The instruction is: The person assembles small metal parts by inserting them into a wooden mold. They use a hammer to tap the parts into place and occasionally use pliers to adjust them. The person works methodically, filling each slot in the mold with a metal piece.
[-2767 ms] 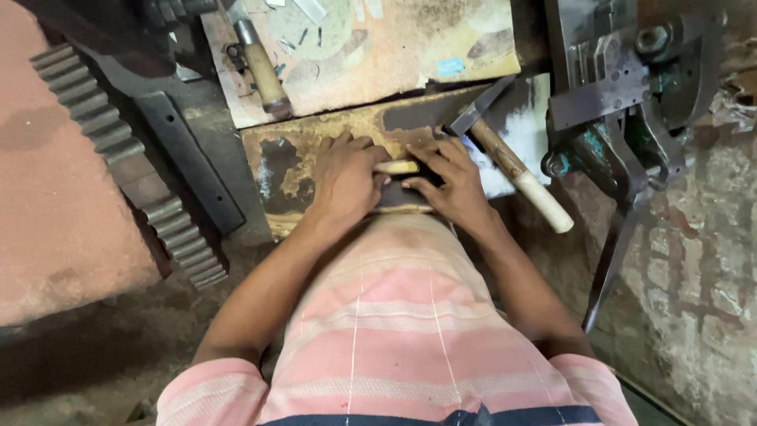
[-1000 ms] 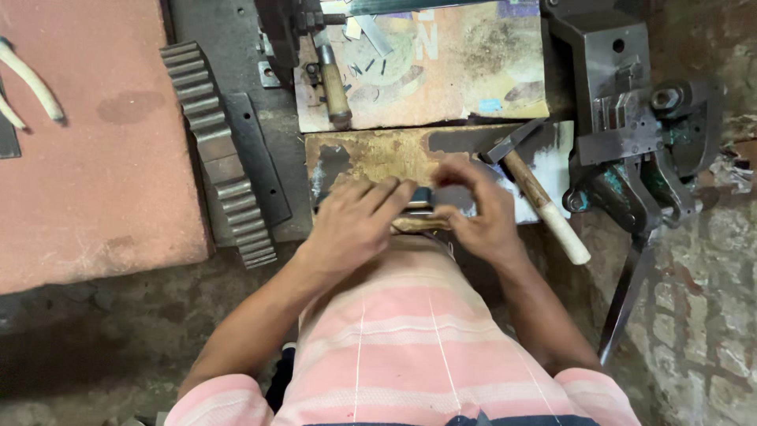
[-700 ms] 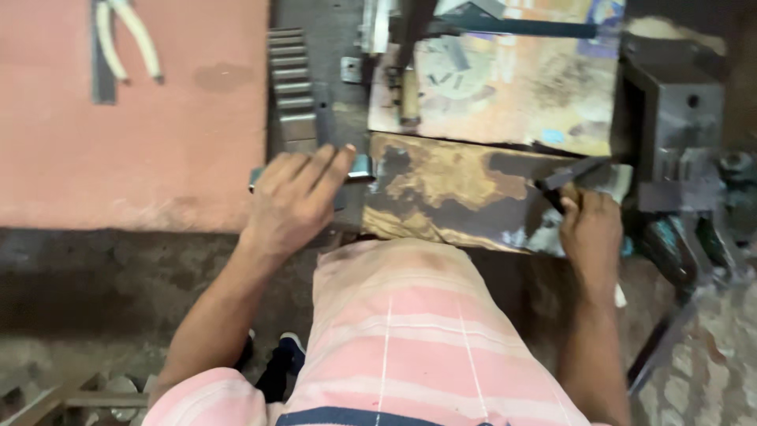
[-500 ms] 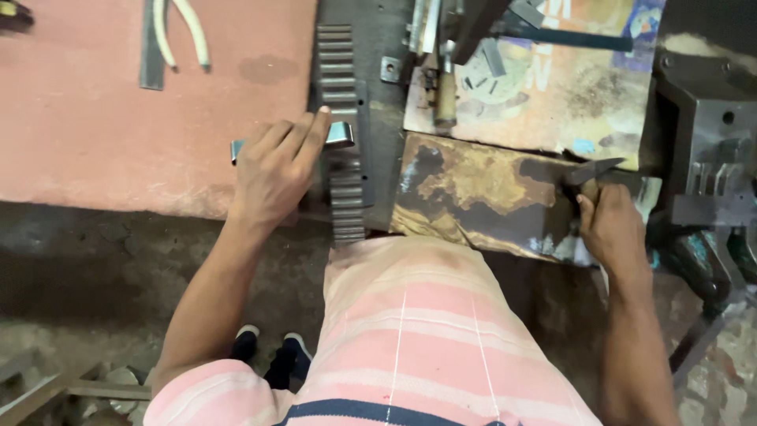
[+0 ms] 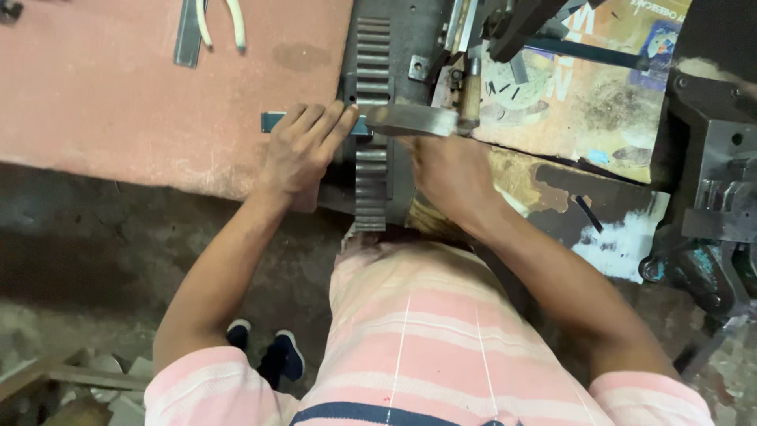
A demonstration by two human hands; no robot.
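Note:
My left hand (image 5: pixel 303 146) presses a thin blue-grey metal strip (image 5: pixel 272 121) flat across a dark toothed steel rack (image 5: pixel 371 71). The strip's left end lies on the reddish bench top (image 5: pixel 118 102). My right hand (image 5: pixel 451 170) grips a hammer. Its steel head (image 5: pixel 414 120) sits just above the strip's right end, close to my left fingertips. The hammer's handle is hidden under my right hand.
White-handled pliers (image 5: pixel 223 20) and a flat metal bar (image 5: pixel 189 31) lie at the far left of the bench. A printed, stained cardboard sheet (image 5: pixel 587 91) covers the right side. A heavy vice-like machine (image 5: pixel 721 197) stands at the far right. A wooden-handled tool (image 5: pixel 471 91) rests behind the hammer head.
My left hand carried the strip left onto the toothed rack. My right hand took the hammer from the right and brought its head over the strip. The view shifted left.

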